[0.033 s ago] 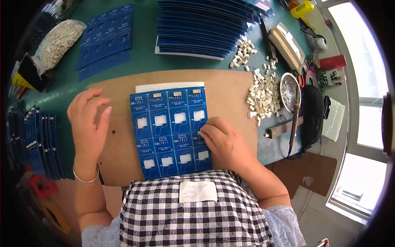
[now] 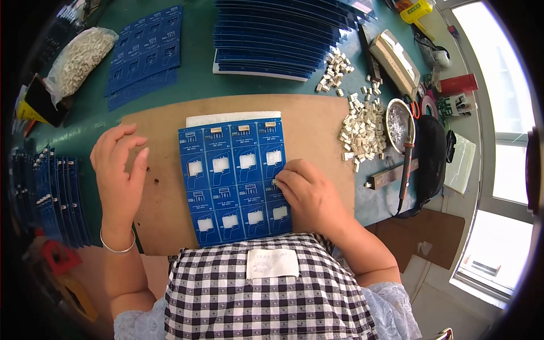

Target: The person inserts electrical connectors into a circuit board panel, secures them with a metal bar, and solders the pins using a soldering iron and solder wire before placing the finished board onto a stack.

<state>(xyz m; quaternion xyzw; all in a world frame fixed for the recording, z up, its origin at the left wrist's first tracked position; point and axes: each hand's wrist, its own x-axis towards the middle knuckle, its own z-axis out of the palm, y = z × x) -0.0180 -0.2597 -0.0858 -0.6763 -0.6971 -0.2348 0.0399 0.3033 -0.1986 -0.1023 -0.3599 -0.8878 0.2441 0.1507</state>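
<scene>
A blue circuit board panel (image 2: 231, 190) lies on white foam (image 2: 232, 119) in front of me, divided into repeated sections with rectangular cut-outs. Three small white connectors sit along its far row, one of them at the far right corner (image 2: 271, 128). At the panel's right edge, my right hand (image 2: 310, 190) has thumb and fingers pinched on a small pale connector (image 2: 275, 182), mostly covered by the fingertips. My left hand (image 2: 120, 170) hovers left of the panel with fingers apart, holding nothing.
Loose white connectors (image 2: 362, 129) are heaped at the right, beside a silvery dish (image 2: 400, 126) and a soldering iron (image 2: 406, 170). Blue boards (image 2: 266, 39) are stacked at the back. A bag of connectors (image 2: 82, 59) stands back left; finished-looking boards (image 2: 56, 192) lean at the left.
My left hand has shifted very slightly to the left. My right hand stays in the same place on the panel.
</scene>
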